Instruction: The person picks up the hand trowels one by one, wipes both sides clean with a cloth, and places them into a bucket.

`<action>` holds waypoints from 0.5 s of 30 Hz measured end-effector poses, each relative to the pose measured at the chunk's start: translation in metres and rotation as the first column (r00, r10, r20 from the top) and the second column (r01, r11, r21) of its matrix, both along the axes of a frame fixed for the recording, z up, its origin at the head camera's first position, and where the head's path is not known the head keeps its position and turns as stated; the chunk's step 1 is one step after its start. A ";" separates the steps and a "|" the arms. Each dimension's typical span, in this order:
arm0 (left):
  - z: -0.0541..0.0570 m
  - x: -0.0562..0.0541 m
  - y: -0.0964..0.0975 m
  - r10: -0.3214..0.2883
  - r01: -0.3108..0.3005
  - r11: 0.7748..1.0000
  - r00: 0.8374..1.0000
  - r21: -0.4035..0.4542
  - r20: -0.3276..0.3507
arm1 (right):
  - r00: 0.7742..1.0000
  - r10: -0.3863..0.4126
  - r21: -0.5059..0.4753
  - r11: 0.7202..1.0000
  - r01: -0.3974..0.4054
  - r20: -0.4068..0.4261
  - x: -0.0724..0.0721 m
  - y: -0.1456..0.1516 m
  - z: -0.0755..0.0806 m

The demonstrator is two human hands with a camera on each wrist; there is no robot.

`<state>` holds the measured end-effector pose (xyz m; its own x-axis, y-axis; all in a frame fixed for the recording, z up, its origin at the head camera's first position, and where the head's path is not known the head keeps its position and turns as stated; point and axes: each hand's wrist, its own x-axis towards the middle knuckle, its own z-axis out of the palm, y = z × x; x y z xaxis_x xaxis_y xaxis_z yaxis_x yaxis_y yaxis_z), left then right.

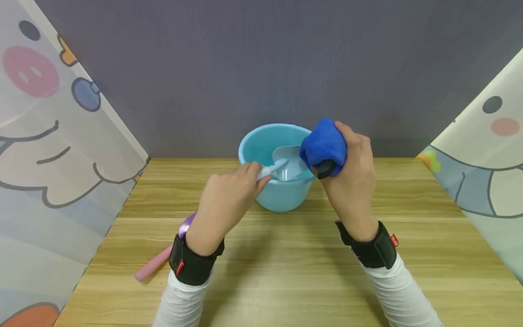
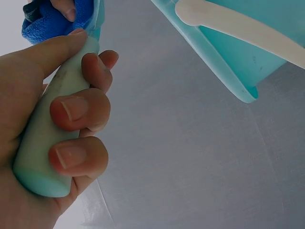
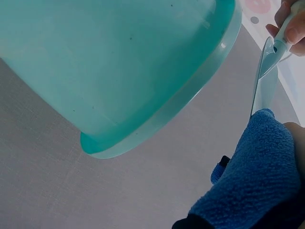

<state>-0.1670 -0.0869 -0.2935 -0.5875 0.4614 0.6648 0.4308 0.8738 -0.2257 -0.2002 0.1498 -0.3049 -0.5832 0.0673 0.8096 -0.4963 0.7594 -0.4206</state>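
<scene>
My left hand grips a light blue turner by its pale handle, fingers wrapped round it in the left wrist view. The turner's broad blade hangs over the opening of a light blue bucket. In my right hand is a bunched blue cloth, which meets the right edge of the blade. A dark patch or strap shows on the cloth's underside. The right wrist view has the cloth against the blade's end; most of the right hand's fingers are hidden there.
A utensil with a pink handle and purple head lies on the wooden table, partly behind my left wrist. The bucket has a white carrying handle. A grey panel rises behind the table, with cartoon-print sheets on both sides.
</scene>
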 end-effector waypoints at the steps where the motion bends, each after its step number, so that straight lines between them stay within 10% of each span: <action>1: 0.000 0.000 0.000 -0.001 0.001 1.000 1.000 0.002 -0.003 | 1.000 0.001 0.000 1.000 -0.001 0.002 0.000 0.000 0.000; 15: 0.000 -0.002 -0.003 0.015 -0.016 1.000 1.000 0.020 0.020 | 1.000 -0.027 0.013 1.000 0.027 -0.015 -0.002 0.003 0.000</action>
<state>-0.1693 -0.0895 -0.2931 -0.6077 0.4389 0.6619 0.4213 0.8846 -0.1997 -0.2022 0.1532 -0.3045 -0.5690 0.0715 0.8192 -0.4821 0.7781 -0.4028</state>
